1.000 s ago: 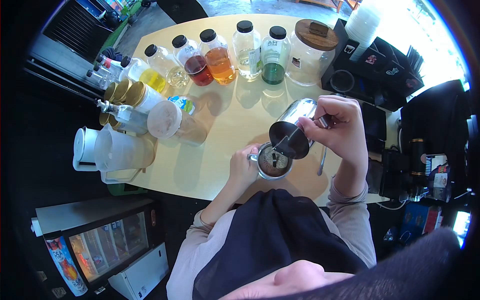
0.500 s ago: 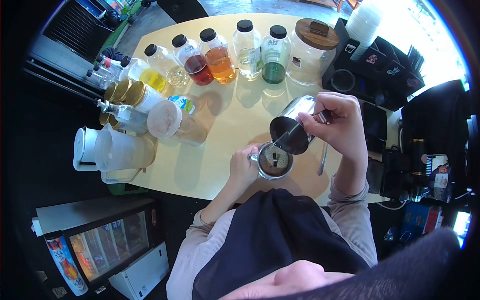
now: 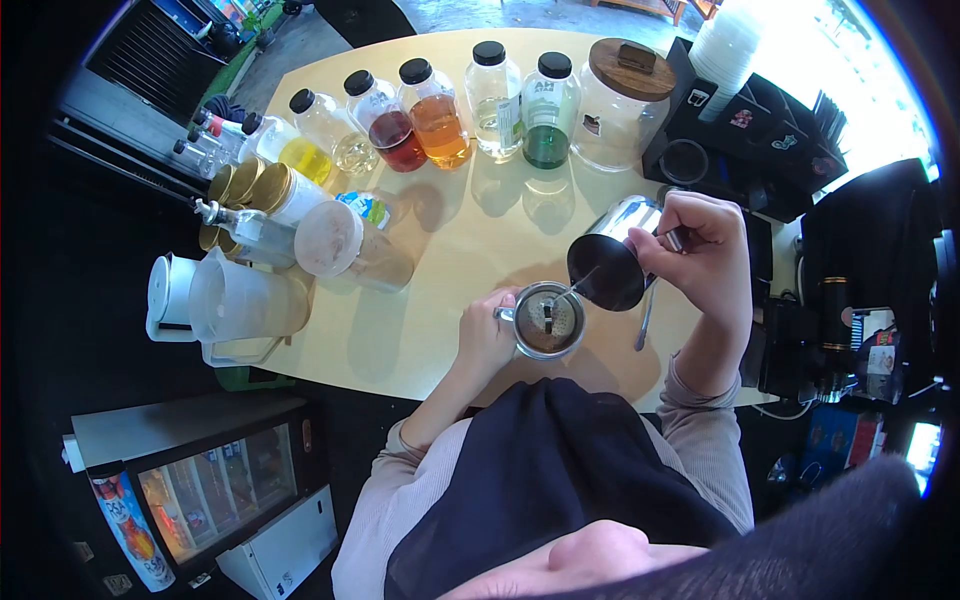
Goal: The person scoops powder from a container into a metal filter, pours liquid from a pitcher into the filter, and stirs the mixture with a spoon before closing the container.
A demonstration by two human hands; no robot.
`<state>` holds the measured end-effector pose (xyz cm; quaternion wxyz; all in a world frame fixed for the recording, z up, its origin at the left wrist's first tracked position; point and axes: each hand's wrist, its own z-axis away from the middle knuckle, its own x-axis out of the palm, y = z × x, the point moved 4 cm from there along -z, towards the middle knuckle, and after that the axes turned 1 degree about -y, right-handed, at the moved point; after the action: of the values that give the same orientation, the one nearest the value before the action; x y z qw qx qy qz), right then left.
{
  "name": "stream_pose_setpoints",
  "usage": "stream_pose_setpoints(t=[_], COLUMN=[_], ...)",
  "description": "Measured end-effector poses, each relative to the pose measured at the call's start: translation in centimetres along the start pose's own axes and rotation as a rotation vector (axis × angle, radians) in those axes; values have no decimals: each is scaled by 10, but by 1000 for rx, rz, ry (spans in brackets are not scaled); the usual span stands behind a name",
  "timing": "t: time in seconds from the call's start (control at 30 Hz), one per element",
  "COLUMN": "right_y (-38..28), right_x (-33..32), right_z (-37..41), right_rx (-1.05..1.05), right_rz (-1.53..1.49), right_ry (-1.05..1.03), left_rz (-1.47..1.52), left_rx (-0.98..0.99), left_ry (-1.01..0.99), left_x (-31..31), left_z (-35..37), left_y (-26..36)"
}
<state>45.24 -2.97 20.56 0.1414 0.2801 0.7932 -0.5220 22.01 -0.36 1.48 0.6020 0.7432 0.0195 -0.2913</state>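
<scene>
My right hand (image 3: 700,245) is closed on the handle of a shiny steel pitcher (image 3: 606,272), tilted toward the left. From its lip a thin stream falls into a metal mug (image 3: 550,353). Brown, bubbly liquid (image 3: 560,322) lies in the mug, with a dark and bright reflection at its middle. My left hand (image 3: 486,335) is wrapped round the mug's handle side, and the mug stands upright just in front of me. What is inside the pitcher cannot be made out. Right of the mug, a spoon-like metal utensil (image 3: 643,330) lies partly behind the pitcher.
Black-capped bottles of coloured liquid (image 3: 437,125) line the table's (image 3: 450,350) far side, beside a wooden-lidded jar (image 3: 615,120). Plastic pitchers (image 3: 235,300) and a lidded tub (image 3: 370,255) stand left. A black organizer with cups (image 3: 735,130) is at the back right.
My right hand and the steel pitcher have shifted right, away from the mug. More of the mug's liquid shows, and the stream now spans a wider gap. My left hand stays put.
</scene>
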Motion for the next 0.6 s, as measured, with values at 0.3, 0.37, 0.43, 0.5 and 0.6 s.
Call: stream_pose_setpoints(t=[0.3,0.37,0.43,0.5,0.6], right_y=[-8,-11,-11,-13,-19], right_x=[-10,-11,-10,-10,-5], right_z=[8,10,11,12,12], right_rx=[-33,-22,-27,-32,-69], right_rz=[32,34,20,6,24], right_ry=[13,-5,-13,-21,-60], left_rz=[-5,-1,3,9,3], left_rx=[22,16,10,4,0], left_ry=[11,7,3,-4,-3], left_x=[-1,-1,-1,-2,-1], left_z=[0,0,0,-1,-1], left_y=[1,1,3,6,3])
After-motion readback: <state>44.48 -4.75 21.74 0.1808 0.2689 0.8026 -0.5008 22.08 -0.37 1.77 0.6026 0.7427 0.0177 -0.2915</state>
